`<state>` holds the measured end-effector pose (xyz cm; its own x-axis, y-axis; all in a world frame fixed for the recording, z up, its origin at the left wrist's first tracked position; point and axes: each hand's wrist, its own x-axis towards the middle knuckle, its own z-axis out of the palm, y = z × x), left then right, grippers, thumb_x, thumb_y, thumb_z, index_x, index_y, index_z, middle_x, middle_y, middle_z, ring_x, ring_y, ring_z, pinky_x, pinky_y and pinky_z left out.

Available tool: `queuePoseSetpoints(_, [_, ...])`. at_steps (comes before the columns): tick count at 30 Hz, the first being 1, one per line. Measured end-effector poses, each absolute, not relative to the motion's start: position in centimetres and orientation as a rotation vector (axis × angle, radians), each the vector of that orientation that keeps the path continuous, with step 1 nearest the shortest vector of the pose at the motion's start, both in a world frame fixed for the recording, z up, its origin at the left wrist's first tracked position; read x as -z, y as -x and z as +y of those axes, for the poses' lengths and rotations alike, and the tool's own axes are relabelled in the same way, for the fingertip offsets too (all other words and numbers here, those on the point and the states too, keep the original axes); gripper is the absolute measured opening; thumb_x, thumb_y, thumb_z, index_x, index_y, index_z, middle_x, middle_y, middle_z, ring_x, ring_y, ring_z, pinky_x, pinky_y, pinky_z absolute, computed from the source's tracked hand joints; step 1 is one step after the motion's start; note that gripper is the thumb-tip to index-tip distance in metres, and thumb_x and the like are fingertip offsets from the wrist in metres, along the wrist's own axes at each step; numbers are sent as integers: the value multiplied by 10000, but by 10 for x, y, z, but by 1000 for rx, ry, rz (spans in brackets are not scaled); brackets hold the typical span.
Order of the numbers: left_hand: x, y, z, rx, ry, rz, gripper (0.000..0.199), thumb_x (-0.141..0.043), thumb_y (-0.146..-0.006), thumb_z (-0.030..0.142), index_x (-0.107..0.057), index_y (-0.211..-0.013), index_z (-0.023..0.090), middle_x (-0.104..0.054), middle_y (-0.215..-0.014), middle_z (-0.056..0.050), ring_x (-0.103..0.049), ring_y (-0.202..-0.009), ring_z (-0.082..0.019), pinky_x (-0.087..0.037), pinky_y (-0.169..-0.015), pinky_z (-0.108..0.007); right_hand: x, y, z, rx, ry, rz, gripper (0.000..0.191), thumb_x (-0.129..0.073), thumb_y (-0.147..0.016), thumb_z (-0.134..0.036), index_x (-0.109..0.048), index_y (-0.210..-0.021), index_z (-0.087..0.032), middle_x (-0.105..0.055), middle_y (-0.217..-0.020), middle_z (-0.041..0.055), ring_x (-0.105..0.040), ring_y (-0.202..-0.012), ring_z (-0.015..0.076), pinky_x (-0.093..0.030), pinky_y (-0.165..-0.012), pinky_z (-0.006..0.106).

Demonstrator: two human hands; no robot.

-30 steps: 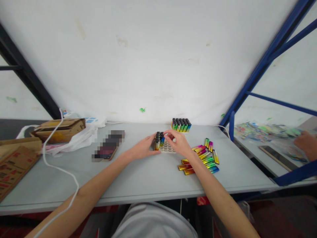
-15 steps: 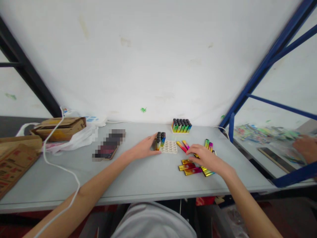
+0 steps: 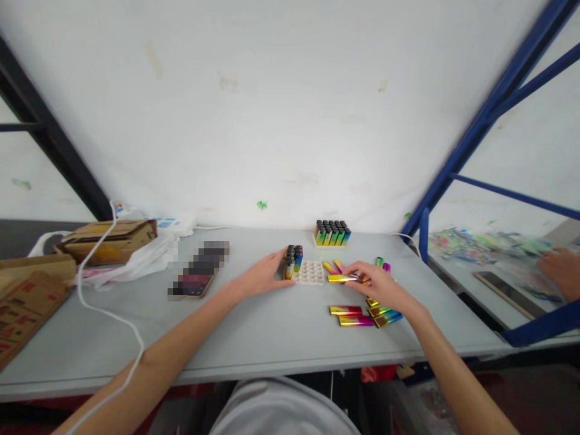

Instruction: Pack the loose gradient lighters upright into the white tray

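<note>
A white tray [image 3: 313, 273] with round holes lies on the table, several black-topped lighters [image 3: 297, 258] upright in its left part. My left hand [image 3: 268, 275] rests against their left side, fingers and thumb around that end. To the tray's right, my right hand [image 3: 369, 283] pinches a yellow metallic lighter [image 3: 338, 278], held nearly level. More shiny lighters [image 3: 356, 321] lie loose below and beside this hand. Behind, near the wall, stands a full tray of upright lighters [image 3: 332, 234].
A partly blurred phone [image 3: 202, 275], a plastic bag [image 3: 149, 260] and cardboard boxes [image 3: 113, 238] lie left. A white cable [image 3: 122, 317] crosses my left arm. Beyond the blue frame [image 3: 457, 142], another person's hand [image 3: 559, 272] is near another phone [image 3: 510, 294].
My right hand has picked up a yellow lighter from the loose pile, and it now points left toward the tray. My left hand stays at the upright lighters.
</note>
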<state>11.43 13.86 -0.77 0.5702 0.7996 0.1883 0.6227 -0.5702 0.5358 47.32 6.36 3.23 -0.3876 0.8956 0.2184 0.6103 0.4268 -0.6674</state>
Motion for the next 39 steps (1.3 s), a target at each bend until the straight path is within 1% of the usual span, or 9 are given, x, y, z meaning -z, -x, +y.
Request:
queuePoseSetpoints(9, [11, -114, 141, -607, -2391, 1138, 1061, -751, -838, 645, -320, -1654, 122, -495, -1638, -216, -511, -1490, -401, -386, -1273, -512, -54, -422, 96, -1158, 894, -1484, 390, -925, -754, -486, -767, -1021, -250, -732, -929, 26, -657, -825, 198, -544, -774, 342])
queuePoseSetpoints(14, [14, -114, 143, -668, -2411, 1080, 1017, -770, -840, 616, -327, -1652, 192, -481, -1662, -175, -512, -1493, -394, -391, -1271, -530, -61, -388, 107, -1293, 720, -1284, 359, -963, -707, -475, -786, -925, -251, -765, -1060, 53, -676, -980, 222, -547, -874, 356])
queuePoseSetpoints(17, [14, -114, 142, -671, -2410, 1078, 1014, -773, -845, 601, -326, -1648, 173, -467, -1668, -190, -502, -1502, -398, -389, -1273, -535, -60, -375, 115, -1318, 733, -1199, 386, -1001, -645, -462, -794, -894, -251, -787, -1083, 54, -676, -1019, 226, -546, -868, 331])
queuePoseSetpoints(22, [12, -114, 141, -623, -2415, 1085, 1026, -755, -868, 600, -284, -1656, 144, -446, -1677, -210, -482, -1520, -385, -365, -1286, -519, -52, -367, 122, -1365, 730, -1210, 433, -927, -741, -558, -822, -1014, -240, -790, -1009, 70, -692, -1023, 237, -560, -859, 333])
queuePoseSetpoints(29, [11, -114, 140, -652, -2405, 1088, 1005, -774, -859, 577, -311, -1647, 161, -476, -1660, -201, -508, -1496, -396, -387, -1270, -526, -42, -366, 120, -1502, 725, -1124, 447, -880, -794, -557, -777, -1083, -232, -704, -900, 16, -633, -748, 149, -567, -712, 300])
queuePoseSetpoints(31, [11, -114, 140, -649, -2407, 1082, 1013, -775, -854, 580, -309, -1647, 154, -487, -1650, -205, -513, -1491, -399, -388, -1269, -530, -41, -364, 120, -1504, 723, -1142, 465, -851, -812, -580, -747, -1104, -234, -623, -829, -21, -537, -642, 111, -515, -613, 264])
queuePoseSetpoints(34, [10, -114, 140, -657, -2411, 1065, 1004, -778, -852, 588, -321, -1642, 168, -493, -1648, -200, -521, -1483, -400, -396, -1262, -536, -39, -359, 119, -1457, 813, -1201, 500, -789, -824, -673, -683, -1052, -241, -465, -722, -70, -336, -526, 86, -329, -459, 225])
queuePoseSetpoints(36, [9, -114, 139, -663, -2409, 1065, 990, -776, -856, 590, -330, -1639, 178, -493, -1649, -195, -522, -1482, -399, -398, -1262, -536, -36, -356, 118, -1395, 903, -1258, 531, -761, -811, -735, -609, -955, -247, -389, -692, -87, -251, -505, 82, -221, -433, 224])
queuePoseSetpoints(39, [8, -114, 138, -654, -2411, 1068, 993, -768, -863, 582, -322, -1642, 158, -482, -1655, -200, -509, -1493, -397, -384, -1273, -528, -29, -354, 120, -1249, 990, -1372, 591, -718, -816, -787, -461, -824, -256, -360, -680, -87, -231, -511, 85, -188, -445, 234])
